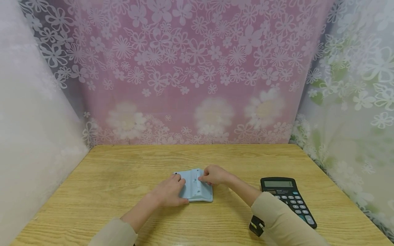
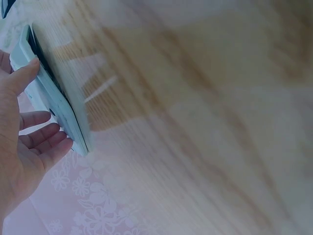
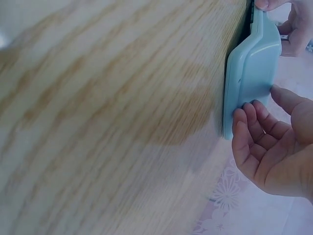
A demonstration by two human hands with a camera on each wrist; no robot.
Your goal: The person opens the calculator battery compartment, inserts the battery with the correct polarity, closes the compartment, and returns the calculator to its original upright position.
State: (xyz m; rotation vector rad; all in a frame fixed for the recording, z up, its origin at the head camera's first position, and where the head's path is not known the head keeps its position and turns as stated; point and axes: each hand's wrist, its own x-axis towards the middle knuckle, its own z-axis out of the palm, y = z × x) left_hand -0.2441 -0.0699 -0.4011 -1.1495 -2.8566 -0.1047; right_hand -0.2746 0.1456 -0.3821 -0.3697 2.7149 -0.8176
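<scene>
A light blue calculator (image 1: 193, 195) lies face down on the wooden table, its raised back ridge and battery cover (image 1: 198, 184) uppermost. My left hand (image 1: 170, 192) holds its left part, thumb at the near edge and fingers toward the far edge. In the left wrist view, thumb and fingers of that hand span the calculator (image 2: 45, 93). From the right side, my right hand (image 1: 216, 175) has its thumb on the ridge by the battery cover. Its other fingers are curled against the side of the calculator (image 3: 259, 63) in the right wrist view.
A black calculator (image 1: 278, 184) with a lit display lies face up at the right, partly covered by my right sleeve (image 1: 277, 213). A small black device (image 1: 256, 226) sits by that cuff. Floral curtains (image 1: 197, 85) enclose the table (image 1: 123, 171) at the back and sides.
</scene>
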